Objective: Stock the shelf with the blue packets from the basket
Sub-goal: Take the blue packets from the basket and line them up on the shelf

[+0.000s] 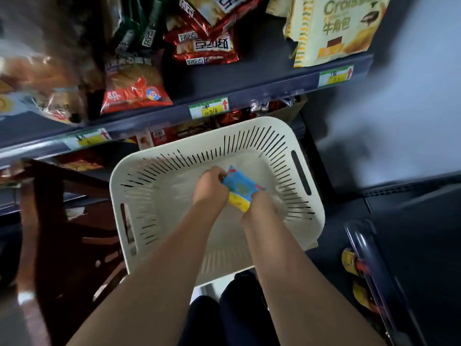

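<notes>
The blue packet (239, 187) was spotted down inside the cream slotted basket (249, 123), so nothing had been put on the shelf (262, 86) yet. Its upper left edge was gripped by the left hand (209, 187), with the fingers curled round it pretty clearly. The right hand (253, 208) was pushed up against the packet's yellow lower end, but its fingers were tucked out of sight underneath, so tbh it couldn't be told whether anything was actually being grasped on that side. The packet was tilted. Whether it was lifted off the basket floor couldn't be made out through the blur.

The basket was seen just below the shelf's front edge. That shelf was loaded with red snack bags (207, 46), an orange bag (136, 88) to their left and a pale yellow croissant bag (336, 28) at the right. Yellow-and-green price tags (209, 107) were clipped along the edge.
</notes>
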{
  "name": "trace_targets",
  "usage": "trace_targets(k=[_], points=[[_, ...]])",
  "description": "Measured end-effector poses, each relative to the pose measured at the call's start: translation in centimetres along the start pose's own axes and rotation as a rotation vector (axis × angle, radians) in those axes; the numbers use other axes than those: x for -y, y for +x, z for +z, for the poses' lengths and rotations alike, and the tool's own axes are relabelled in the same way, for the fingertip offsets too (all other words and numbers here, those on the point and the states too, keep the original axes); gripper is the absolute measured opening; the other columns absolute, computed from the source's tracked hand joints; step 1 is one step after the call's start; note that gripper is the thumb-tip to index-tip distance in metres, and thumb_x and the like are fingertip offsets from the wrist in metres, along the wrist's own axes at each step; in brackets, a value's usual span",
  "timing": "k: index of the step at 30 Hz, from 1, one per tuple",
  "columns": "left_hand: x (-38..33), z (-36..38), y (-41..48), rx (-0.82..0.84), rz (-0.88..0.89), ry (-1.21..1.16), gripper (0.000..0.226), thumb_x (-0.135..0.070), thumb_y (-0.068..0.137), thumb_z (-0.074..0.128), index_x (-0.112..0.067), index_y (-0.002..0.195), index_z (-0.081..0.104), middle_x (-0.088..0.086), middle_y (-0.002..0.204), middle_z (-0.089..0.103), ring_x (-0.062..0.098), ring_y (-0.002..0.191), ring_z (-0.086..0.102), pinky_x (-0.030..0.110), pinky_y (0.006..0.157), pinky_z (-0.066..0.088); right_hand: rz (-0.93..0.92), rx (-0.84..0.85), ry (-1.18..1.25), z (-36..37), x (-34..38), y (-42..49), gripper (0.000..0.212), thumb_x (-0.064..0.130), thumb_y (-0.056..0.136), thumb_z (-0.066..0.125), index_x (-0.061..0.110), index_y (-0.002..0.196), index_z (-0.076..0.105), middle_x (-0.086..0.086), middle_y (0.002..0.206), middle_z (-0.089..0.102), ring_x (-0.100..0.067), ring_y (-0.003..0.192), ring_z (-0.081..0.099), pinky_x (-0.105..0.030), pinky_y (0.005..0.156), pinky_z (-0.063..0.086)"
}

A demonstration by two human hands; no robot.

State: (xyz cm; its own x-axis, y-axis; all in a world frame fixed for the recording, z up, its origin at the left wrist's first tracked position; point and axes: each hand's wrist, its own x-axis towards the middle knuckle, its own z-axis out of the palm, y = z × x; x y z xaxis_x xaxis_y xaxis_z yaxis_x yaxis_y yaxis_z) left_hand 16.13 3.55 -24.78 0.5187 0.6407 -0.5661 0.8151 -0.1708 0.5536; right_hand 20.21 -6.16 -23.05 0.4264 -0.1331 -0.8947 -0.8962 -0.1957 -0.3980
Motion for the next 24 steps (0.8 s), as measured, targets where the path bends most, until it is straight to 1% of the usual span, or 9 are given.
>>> trace_targets(k=[1,3,5,8,11,14,18,22,24], points=[[-0.2,-0.8,-1.0,-0.046,0.006,-0.065,0.029,-0.003,0.083,0.062,-0.020,0.104,0.070,-0.003,0.099,0.071,0.023,0.094,0.066,0.028,0.073,0.047,0.010,-0.017,0.127,-0.2,0.6,-1.0,0.020,0.022,0.096,0.056,0.015,0.077,0.053,-0.001,0.076,0.051,-0.021,0.071,0.051,-0.034,0.075,0.044],[-1.3,-2.8,-3.5,-0.142,0.047,-0.231,0.018,-0.011,0.089,0.067,-0.021,0.103,0.072,-0.008,0.096,0.071,0.017,0.091,0.068,0.027,0.073,0.049,-0.138,-0.036,0.140,-1.2,1.3,-3.0,0.008,0.012,0.093,0.062,0.011,0.088,0.067,-0.004,0.084,0.060,-0.015,0.067,0.050,-0.031,0.069,0.041],[-2.8,-5.1,-6.7,-0.203,0.107,-0.413,0.015,-0.011,0.093,0.065,-0.020,0.102,0.072,-0.012,0.092,0.071,0.008,0.084,0.068,0.021,0.071,0.052,-0.302,0.010,0.142,-2.8,1.6,-5.1,0.019,0.007,0.091,0.062,0.018,0.097,0.076,0.001,0.090,0.068,-0.012,0.074,0.058,-0.029,0.068,0.045],[-4.9,-8.3,-11.6,-0.194,0.199,-0.547,0.027,-0.003,0.094,0.059,-0.022,0.107,0.073,-0.013,0.092,0.073,-0.008,0.067,0.064,0.008,0.059,0.047,-0.495,0.050,0.171,-6.0,1.9,-9.4,0.032,0.002,0.089,0.063,0.029,0.082,0.078,0.014,0.081,0.074,-0.011,0.081,0.067,-0.030,0.073,0.052],[-6.6,-10.6,-16.5,-0.102,0.336,-0.604,0.029,-0.006,0.097,0.058,-0.022,0.115,0.075,-0.004,0.104,0.076,-0.007,0.073,0.065,0.013,0.073,0.053,-0.614,0.034,0.228,-9.3,2.1,-14.9,0.022,0.005,0.082,0.069,0.020,0.097,0.076,0.011,0.080,0.072,-0.011,0.076,0.064,-0.030,0.068,0.051],[-8.1,-12.3,-21.8,-0.007,0.461,-0.659,0.030,-0.009,0.097,0.058,-0.028,0.112,0.076,-0.007,0.105,0.078,0.005,0.088,0.069,0.032,0.092,0.055,-0.702,0.043,0.330,-13.4,1.1,-20.2,0.022,0.001,0.088,0.070,0.014,0.105,0.070,0.004,0.083,0.071,-0.014,0.075,0.064,-0.031,0.066,0.052],[-10.2,-13.4,-30.3,0.178,0.648,-0.673,0.029,-0.007,0.098,0.057,-0.025,0.112,0.075,-0.003,0.104,0.078,0.017,0.097,0.069,0.042,0.098,0.054,-0.883,-0.044,0.427,-20.3,-1.1,-27.6,0.028,-0.006,0.090,0.066,0.022,0.094,0.069,0.004,0.083,0.071,-0.015,0.078,0.065,-0.039,0.077,0.055],[-12.7,-12.8,-39.3,0.366,0.852,-0.642,0.033,0.001,0.097,0.056,-0.023,0.110,0.074,-0.014,0.097,0.078,0.006,0.092,0.070,0.035,0.091,0.055,-1.022,-0.214,0.512,-28.5,-5.1,-34.5,0.031,-0.003,0.092,0.066,0.027,0.094,0.072,0.009,0.084,0.072,-0.010,0.079,0.064,-0.040,0.080,0.056],[-13.8,-11.8,-43.3,0.431,0.901,-0.631,0.030,-0.004,0.094,0.059,-0.021,0.112,0.075,-0.010,0.098,0.079,0.008,0.093,0.071,0.039,0.092,0.056,-1.074,-0.289,0.526,-32.6,-7.4,-37.7,0.033,-0.001,0.093,0.066,0.030,0.088,0.072,0.016,0.078,0.073,-0.010,0.078,0.063,-0.041,0.077,0.057]])
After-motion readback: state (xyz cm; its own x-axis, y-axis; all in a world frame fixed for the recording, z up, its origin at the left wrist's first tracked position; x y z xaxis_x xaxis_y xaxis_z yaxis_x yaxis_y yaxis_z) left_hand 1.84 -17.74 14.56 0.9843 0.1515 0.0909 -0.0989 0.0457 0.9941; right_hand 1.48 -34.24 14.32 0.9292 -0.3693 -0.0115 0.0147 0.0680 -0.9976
